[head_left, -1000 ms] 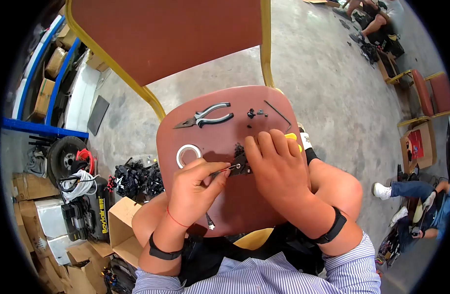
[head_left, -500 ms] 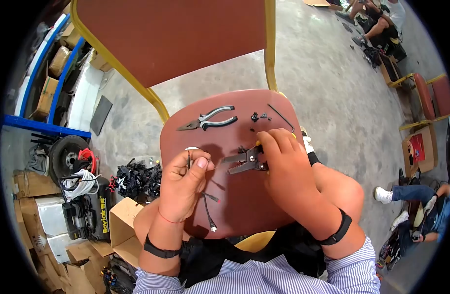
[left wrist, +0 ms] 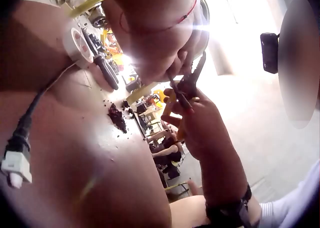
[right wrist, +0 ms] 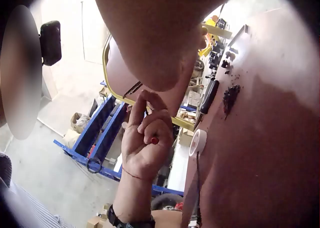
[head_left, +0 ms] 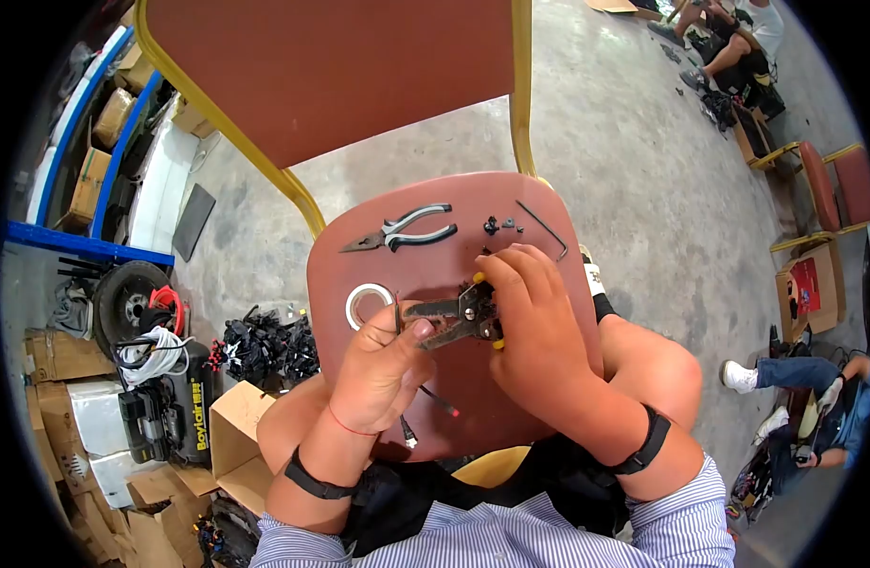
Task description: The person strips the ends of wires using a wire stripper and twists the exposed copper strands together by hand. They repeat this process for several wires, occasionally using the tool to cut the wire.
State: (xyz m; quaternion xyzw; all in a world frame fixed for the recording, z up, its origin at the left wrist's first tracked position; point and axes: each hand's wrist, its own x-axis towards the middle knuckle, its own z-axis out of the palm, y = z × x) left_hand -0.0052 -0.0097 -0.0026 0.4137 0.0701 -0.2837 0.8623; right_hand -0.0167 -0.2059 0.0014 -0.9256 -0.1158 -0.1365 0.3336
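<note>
My right hand grips a wire stripper with yellow handles, its blades spread and pointing left. The left hand pinches a thin dark cable whose red-tipped end hangs below the fingers. The stripper's blade tips overlap the left thumb and forefinger; the bit of cable between them is hidden. A second cable end with a white connector hangs over the chair seat, and this connector looms large in the left wrist view. Both hands are above the red seat.
On the seat lie grey-and-black pliers, a white tape roll, a hex key and small black parts. A pile of dark scraps shows in the right wrist view. The chair back rises beyond.
The stripper first met the wire at the left fingertips, then drew apart as the left hand turned upward. Now the left hand has come back right, and the blades reach its fingertips again.
</note>
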